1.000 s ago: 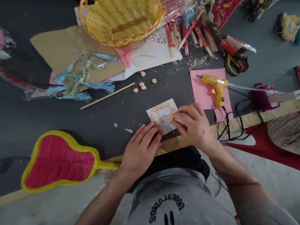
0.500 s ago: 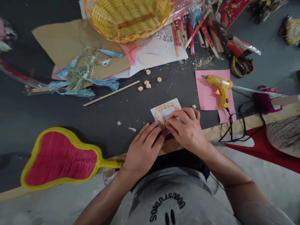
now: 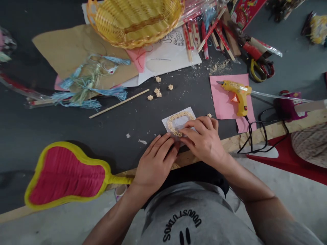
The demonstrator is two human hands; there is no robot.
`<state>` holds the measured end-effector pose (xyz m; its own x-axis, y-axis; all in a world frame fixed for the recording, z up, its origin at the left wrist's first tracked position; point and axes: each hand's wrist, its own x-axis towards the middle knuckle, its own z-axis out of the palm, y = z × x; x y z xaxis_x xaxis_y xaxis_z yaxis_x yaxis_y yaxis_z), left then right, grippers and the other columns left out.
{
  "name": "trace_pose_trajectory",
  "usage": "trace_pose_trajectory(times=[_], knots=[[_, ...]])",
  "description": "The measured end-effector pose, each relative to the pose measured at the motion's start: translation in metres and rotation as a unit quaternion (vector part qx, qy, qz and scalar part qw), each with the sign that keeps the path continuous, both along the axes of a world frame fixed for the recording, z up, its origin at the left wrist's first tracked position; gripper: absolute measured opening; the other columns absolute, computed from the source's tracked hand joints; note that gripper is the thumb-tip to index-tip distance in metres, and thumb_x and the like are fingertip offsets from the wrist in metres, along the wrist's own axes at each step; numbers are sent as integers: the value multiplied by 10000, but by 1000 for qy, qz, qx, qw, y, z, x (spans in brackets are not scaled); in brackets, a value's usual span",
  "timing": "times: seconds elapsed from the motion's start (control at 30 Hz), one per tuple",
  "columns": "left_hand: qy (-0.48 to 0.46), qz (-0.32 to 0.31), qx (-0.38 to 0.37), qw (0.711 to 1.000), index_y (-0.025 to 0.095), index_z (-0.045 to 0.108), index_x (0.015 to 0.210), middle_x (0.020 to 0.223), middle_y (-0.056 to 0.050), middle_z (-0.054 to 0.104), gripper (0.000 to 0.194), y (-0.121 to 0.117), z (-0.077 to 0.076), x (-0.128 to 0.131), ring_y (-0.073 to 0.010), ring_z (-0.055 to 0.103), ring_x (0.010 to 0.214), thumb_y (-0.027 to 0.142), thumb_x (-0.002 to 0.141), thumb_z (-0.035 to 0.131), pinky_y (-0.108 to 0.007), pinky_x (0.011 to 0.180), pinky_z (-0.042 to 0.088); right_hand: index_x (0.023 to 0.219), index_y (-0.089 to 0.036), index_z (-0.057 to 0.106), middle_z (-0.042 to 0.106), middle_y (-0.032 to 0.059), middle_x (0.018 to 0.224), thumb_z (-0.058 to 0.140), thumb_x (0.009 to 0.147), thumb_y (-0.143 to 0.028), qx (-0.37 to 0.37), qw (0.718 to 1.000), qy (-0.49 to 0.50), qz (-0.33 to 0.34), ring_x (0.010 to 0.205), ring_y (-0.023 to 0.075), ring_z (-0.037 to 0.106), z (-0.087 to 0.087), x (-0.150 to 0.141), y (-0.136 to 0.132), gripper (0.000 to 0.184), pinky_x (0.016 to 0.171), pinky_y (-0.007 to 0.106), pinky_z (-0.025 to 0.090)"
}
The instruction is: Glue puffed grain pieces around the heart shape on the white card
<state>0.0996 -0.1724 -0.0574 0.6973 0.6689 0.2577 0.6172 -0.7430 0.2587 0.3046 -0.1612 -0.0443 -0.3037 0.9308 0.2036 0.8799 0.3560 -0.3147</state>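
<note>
A small white card point(image 3: 178, 119) with a ring of tiny cream flowers point(image 3: 170, 126) glued on it lies near the table's front edge. My left hand point(image 3: 156, 163) rests flat on the table, fingers stretched out, fingertips at the card's near left corner. My right hand point(image 3: 204, 139) covers the card's near right part, its fingers pressed together on the flower ring. One loose cream flower point(image 3: 209, 115) sits just beyond my right hand. A few more loose flowers point(image 3: 157, 92) lie further back.
A yellow glue gun point(image 3: 237, 93) lies on a pink sheet point(image 3: 222, 102), its black cord running off the edge. A red fan with yellow rim point(image 3: 65, 175) lies front left. Wooden stick point(image 3: 119, 103), blue tassels point(image 3: 87, 83), yellow basket point(image 3: 133, 18), scissors point(image 3: 260, 68) and stick bundles crowd the back.
My right hand slid a little left and nearer along the card's ring, uncovering a loose flower beside it. My left hand stayed at the card's corner.
</note>
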Motion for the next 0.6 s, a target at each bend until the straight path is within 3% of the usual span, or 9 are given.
trace_pose_trajectory(times=[0.1, 0.23, 0.43, 0.6], knots=[[3, -1, -3, 1000, 115, 676, 1153, 1183, -129, 701, 231, 1, 2, 0, -300, 635, 1211, 154, 965, 549, -495, 1038, 550, 1047, -252, 716, 721, 26, 1091, 647, 946, -333, 7, 1000, 19, -8, 1064, 243, 547, 5, 11, -3, 146, 930, 445, 390], [4, -2, 3, 1000, 105, 671, 1163, 1172, -133, 702, 236, 2, 3, 1, -308, 640, 1198, 185, 955, 592, -497, 1031, 553, 1022, -245, 710, 713, 49, 1047, 640, 941, -255, 40, 996, 46, -70, 1025, 240, 573, 9, 32, -6, 107, 890, 427, 457], [9, -1, 10, 1000, 96, 660, 1179, 1168, -137, 695, 250, 1, 4, 2, -304, 639, 1196, 174, 950, 600, -483, 1036, 551, 1090, -232, 680, 705, 69, 1038, 612, 937, -211, 64, 991, 10, -118, 954, 237, 615, 1, 58, -8, 168, 877, 420, 503], [19, -6, 13, 1000, 131, 664, 1192, 1182, -141, 682, 266, 1, 4, 1, -321, 630, 1215, 148, 930, 621, -512, 1030, 546, 1137, -215, 661, 698, 87, 1044, 587, 948, -225, 64, 987, 34, -144, 952, 235, 643, 0, 63, -5, 204, 848, 399, 532]])
